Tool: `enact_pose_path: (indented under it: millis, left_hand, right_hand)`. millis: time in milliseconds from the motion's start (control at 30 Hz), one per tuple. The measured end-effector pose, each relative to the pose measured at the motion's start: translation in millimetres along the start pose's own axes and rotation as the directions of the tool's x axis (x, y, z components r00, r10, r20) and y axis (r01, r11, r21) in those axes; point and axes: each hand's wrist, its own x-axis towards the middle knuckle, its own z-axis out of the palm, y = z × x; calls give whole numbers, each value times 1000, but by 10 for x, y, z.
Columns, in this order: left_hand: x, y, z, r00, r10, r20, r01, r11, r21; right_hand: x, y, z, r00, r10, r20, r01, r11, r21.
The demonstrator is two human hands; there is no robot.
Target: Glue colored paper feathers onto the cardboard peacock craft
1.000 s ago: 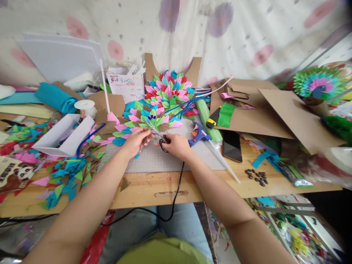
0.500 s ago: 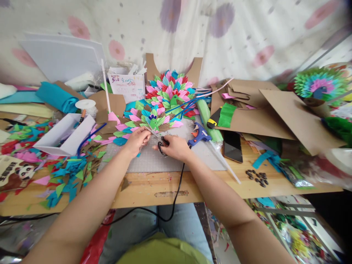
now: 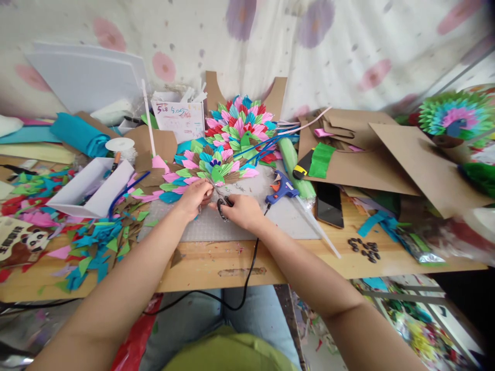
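My right hand [image 3: 244, 210] is closed around the black handles of a pair of scissors [image 3: 223, 205], whose blades point up and left. Close beside the blades, my left hand [image 3: 196, 198] is pinched shut; whatever its fingertips hold is too small to make out. Just beyond both hands lies a paper peacock with a green body [image 3: 217, 174] and pink, green, blue and brown paper feathers. A second feathered paper peacock [image 3: 247, 139] with red, pink and blue feathers is behind it. Under my hands is a grey cutting mat [image 3: 178, 226].
A blue glue gun [image 3: 282, 189] rests right of my hands, its black cord crossing the table edge. Further right are a phone [image 3: 329, 207], cardboard sheets [image 3: 359, 172] and black beads [image 3: 365, 249]. Paper scraps [image 3: 96, 242] and a white box [image 3: 91, 190] occupy the left.
The scissors and my right hand have shifted slightly left, and the scissors' handles have turned a little. My left hand stays almost in place. The whole view has shifted slightly.
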Motion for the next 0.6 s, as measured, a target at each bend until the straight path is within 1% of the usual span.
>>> enact_pose_path:
  millis: [233, 433, 600]
  left_hand:
    - [0, 11, -16, 999, -48, 6, 48, 999, 7]
    - [-12, 4, -30, 999, -41, 20, 41, 999, 12]
    - [-25, 19, -46, 998, -58, 16, 58, 998, -4]
  right_hand:
    - [-9, -31, 8, 1000, 25, -15, -25, 1000, -13]
    - [-19, -35, 41, 999, 25, -35, -25, 1000, -2]
    - [-14, -37, 38, 999, 15, -33, -15, 1000, -2]
